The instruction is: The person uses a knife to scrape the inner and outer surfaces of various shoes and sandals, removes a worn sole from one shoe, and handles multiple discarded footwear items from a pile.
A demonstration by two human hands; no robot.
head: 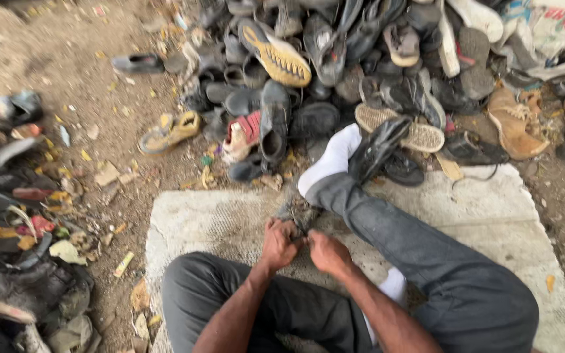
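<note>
A worn grey shoe [297,212] is lying on the pale woven mat [191,222] just ahead of the person's lap, and both hands are working on its near end: the left hand [278,243] is closing around the heel part, fingers curled tight on it, while the right hand [327,252] is pinching the same end beside it, also closed. The shoe looks frayed, so pulling hard is likely risking a sudden tear or a slip that sends the fingers scraping on grit. The outstretched leg in a white sock [331,160] is resting close by, and a jerk could be knocking it into the big pile of old shoes [335,72] beyond. The mat is lying on bare dusty ground [53,52] outdoors, with scraps littering it and more discarded footwear [14,261] heaping at the left.
</note>
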